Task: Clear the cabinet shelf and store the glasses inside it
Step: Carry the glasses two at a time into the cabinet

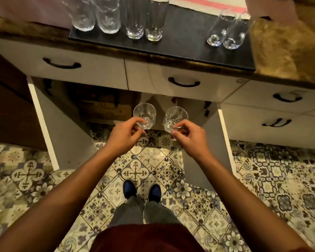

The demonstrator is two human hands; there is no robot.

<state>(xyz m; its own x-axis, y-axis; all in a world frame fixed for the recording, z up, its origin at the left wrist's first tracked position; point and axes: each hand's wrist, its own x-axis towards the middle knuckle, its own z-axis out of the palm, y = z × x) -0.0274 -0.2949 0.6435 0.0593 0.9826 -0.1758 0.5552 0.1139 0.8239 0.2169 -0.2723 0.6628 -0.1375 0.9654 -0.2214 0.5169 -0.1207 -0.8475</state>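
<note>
Head view is showing, at left, an open white cabinet door; the left hand is pinching a small clear round-bowled glass by its base, fingers curled; the right hand is gripping a second small clear glass likewise; both are hanging before the open cabinet, above the patterned tile floor; six more clear glasses are standing on the desk's black mat.
</note>
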